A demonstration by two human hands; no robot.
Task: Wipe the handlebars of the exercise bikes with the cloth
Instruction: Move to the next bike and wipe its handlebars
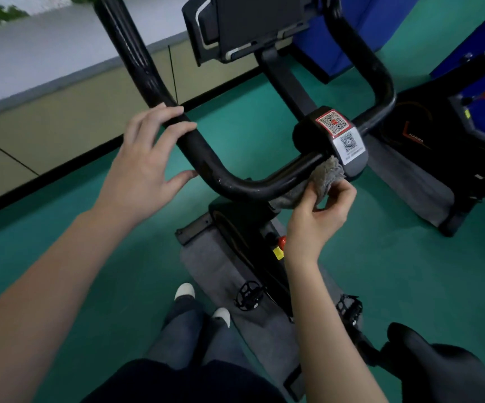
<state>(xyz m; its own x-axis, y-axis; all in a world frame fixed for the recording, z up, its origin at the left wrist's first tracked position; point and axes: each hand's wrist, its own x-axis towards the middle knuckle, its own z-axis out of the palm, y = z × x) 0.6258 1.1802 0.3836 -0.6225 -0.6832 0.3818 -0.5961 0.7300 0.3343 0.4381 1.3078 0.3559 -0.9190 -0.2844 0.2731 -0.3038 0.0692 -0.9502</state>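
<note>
Head view: right hand (318,212) pinches grey fuzzy cloth (312,184) against black tubular handlebar (235,181), just left of QR-stickered centre clamp (341,138). Left hand (145,161) spread, fingers draped over handlebar's left arm.

surface: green floor (96,228) | on it: grey mat (206,266) under near exercise bike (253,237) | second grey mat (410,184) far right, under another black machine (427,132)
</note>
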